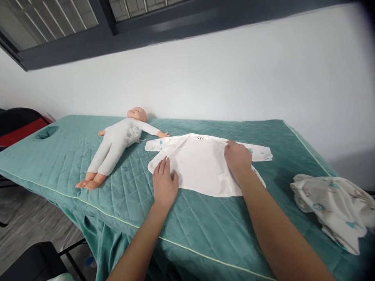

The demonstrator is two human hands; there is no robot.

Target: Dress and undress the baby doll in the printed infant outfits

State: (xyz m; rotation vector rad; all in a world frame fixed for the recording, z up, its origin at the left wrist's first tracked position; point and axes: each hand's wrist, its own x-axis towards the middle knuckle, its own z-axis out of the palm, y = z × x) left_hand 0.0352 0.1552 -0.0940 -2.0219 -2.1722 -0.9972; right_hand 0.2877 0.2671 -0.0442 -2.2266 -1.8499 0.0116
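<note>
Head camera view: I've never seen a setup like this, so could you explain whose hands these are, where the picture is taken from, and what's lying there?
No machine shows here: these are a person's own bare left hand and right hand. The single picture comes from a camera worn on that person's head, looking forward and down.

A green quilted fabric cover lies beneath everything. On it, a white cloth baby top with patterned sleeves is spread out, one hand touching each side; whether the right hand pinches the fabric is unclear. To the left lies a white-bodied doll with a bald head; to the right, a crumpled white printed cloth.
</note>
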